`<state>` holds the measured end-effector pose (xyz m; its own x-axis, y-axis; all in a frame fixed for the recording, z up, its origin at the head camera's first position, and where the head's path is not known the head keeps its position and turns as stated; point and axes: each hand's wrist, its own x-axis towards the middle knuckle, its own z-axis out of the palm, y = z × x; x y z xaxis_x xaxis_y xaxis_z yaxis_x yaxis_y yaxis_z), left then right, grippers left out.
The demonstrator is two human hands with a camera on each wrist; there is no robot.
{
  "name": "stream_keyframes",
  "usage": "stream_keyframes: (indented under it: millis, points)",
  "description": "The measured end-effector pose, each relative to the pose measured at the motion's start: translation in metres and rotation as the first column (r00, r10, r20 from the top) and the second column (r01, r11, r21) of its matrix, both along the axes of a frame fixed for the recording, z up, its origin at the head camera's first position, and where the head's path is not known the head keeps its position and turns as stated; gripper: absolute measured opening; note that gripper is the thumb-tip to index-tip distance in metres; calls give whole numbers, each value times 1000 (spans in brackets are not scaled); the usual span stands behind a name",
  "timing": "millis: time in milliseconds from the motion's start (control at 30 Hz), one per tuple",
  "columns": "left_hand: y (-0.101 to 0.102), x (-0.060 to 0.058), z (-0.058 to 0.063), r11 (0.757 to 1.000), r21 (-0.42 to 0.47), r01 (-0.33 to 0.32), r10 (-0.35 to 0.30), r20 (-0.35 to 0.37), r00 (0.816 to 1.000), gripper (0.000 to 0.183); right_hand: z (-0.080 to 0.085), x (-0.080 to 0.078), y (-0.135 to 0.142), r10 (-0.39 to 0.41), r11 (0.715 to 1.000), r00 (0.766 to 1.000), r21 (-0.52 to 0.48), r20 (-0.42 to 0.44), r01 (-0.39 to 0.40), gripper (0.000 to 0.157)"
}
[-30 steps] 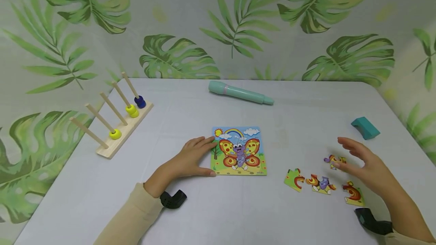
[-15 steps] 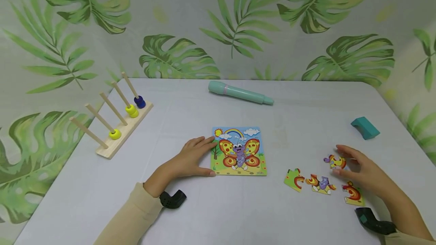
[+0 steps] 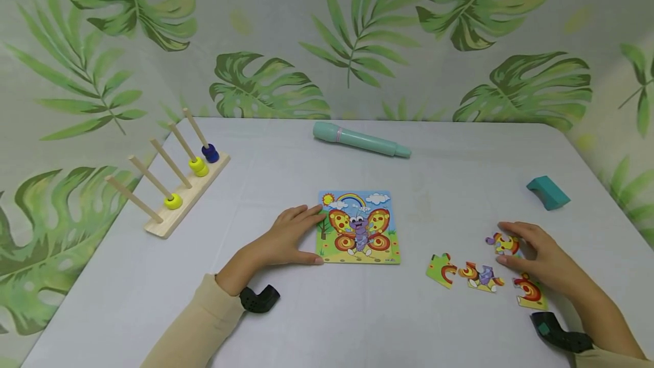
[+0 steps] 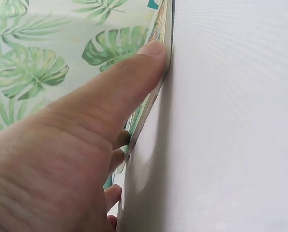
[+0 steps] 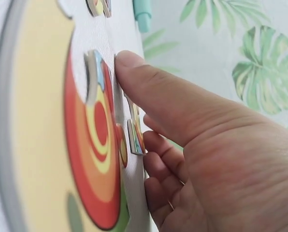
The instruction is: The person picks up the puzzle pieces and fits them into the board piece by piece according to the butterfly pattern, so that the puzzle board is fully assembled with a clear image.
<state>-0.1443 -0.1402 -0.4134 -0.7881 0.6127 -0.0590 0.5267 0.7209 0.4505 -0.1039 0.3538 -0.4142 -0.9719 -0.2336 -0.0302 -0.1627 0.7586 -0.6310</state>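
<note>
My left hand (image 3: 286, 238) rests against the left side of a square butterfly picture puzzle (image 3: 383, 247), with its thumb at the lower corner and fingertips on the upper left part. In the left wrist view the thumb (image 4: 129, 79) lies along the board's edge. My right hand (image 3: 549, 257) is spread around a loose yellow and purple puzzle piece (image 3: 506, 244); thumb and index finger stand on either side of it. Below that hand lies a red-swirl corner piece (image 3: 530, 291), large in the right wrist view. Two more pieces, a purple-bodied one (image 3: 482, 277) and a green one (image 3: 441, 270), lie leftward.
A teal microphone-shaped toy (image 3: 361, 139) lies at the back of the white table. On the left stands a wooden peg rack (image 3: 191, 197) with yellow and blue beads. A teal arch block (image 3: 549, 192) sits at the right. Leaf-print cloth hangs behind.
My right hand has come down and slightly left over the yellow and purple piece, its thumb and index finger drawing closer together. The left hand and the loose pieces have stayed in place.
</note>
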Motion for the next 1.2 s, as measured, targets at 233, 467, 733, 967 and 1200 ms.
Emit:
stream_keyframes:
  millis: [233, 467, 733, 967, 1200]
  points:
    - [0, 0, 0, 1000, 13, 7, -7, -9, 1000, 89, 0, 0, -1, 8, 1000, 1000, -5, -19, -8, 59]
    - [1, 0, 3, 999, 30, 13, -13, -10, 1000, 89, -1, -1, -1, 6, 1000, 1000, 8, -22, -6, 52]
    - [1, 0, 3, 999, 35, 20, -19, -16, 1000, 88, 1, -1, -3, 1, 1000, 999, 13, -35, 0, 46]
    - [0, 1, 3, 999, 33, 26, -26, -21, 999, 89, 4, 0, -7, -25, 997, 998, 66, -58, 29, 47]
    - [0, 0, 1, 999, 31, 18, -18, -16, 1000, 89, 4, 1, -9, -96, 988, 992, 116, -82, 105, 50]
